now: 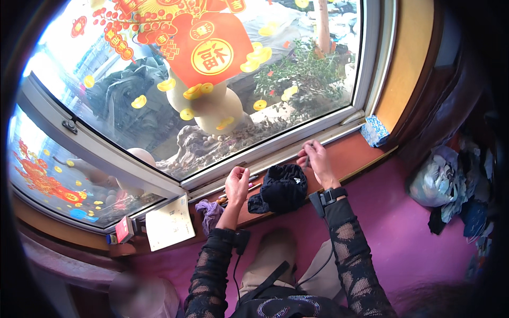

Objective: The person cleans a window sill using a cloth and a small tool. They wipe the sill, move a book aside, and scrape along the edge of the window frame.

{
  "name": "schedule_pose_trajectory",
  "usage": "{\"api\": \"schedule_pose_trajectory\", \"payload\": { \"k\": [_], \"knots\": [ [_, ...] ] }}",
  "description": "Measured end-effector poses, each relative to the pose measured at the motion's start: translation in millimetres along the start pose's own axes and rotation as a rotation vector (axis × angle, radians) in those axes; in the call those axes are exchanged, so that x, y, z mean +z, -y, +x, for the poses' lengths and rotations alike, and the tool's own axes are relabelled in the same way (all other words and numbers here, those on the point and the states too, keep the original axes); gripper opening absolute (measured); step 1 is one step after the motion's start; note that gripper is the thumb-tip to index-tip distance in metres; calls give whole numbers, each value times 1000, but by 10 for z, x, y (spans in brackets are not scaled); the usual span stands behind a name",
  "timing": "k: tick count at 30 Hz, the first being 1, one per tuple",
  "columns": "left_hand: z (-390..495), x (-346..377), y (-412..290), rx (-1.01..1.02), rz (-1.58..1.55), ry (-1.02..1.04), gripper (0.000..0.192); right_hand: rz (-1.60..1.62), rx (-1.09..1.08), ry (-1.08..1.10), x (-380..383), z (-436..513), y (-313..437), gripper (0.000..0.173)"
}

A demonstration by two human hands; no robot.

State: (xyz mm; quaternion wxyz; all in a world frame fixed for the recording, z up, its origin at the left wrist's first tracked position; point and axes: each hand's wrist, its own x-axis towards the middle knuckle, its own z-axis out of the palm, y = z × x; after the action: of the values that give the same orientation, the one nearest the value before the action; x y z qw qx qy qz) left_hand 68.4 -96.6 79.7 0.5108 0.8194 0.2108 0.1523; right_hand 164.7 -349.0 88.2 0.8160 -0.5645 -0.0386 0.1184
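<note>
My left hand (237, 185) is raised over the window sill with its fingers curled together; whether a small thing is pinched in them cannot be made out. My right hand (316, 161), to the right, has its fingers closed on a thin dark object (307, 160), perhaps a small tool. Between and a little below the hands, a bundle of black fabric (283, 189) lies on the reddish-brown sill (342, 153). Several pens or thin sticks (254, 186) lie beside and partly behind my left hand. A crumpled purple cloth (210, 214) hangs at the sill's edge left of it.
A paper booklet (170, 222), a red box (125, 229) and a blue-capped item (111, 239) are on the left part of the sill. A blue-and-white box (375, 131) stands at its right end. The window frame (274, 141) runs behind. Bagged fabrics (437, 179) are at the right.
</note>
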Motion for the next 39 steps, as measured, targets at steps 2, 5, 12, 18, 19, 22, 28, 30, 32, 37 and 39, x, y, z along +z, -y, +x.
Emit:
{"api": "schedule_pose_trajectory", "payload": {
  "k": [2,5,12,18,19,22,28,30,32,37,39],
  "knots": [
    [-32,-48,-8,22,243,-32,30,-485,-34,101,-2,-13,-9,17],
    [-31,-61,-51,25,376,-41,32,-983,-195,388,134,-142,-122,41],
    [-22,81,-177,-9,677,28,45,-1171,-202,475,220,-106,-275,34],
    [39,245,-55,65,538,166,25,-650,-134,251,-232,228,-195,26],
    [35,277,-23,124,477,180,24,-591,-134,215,-320,238,-177,24],
    [20,417,10,148,249,146,24,-365,-63,159,-447,259,-115,22],
    [-277,721,-128,193,-192,126,25,-63,41,75,-382,108,86,29],
    [-294,843,-147,317,-117,15,25,34,100,117,-358,60,94,33],
    [-223,914,-110,400,-8,-39,24,-66,196,74,-345,44,53,35],
    [118,1014,-83,35,-151,222,18,-463,-19,-115,-241,65,-111,55],
    [134,1018,-197,22,-349,282,19,-791,-103,-85,-202,68,-57,86]
  ]
}}
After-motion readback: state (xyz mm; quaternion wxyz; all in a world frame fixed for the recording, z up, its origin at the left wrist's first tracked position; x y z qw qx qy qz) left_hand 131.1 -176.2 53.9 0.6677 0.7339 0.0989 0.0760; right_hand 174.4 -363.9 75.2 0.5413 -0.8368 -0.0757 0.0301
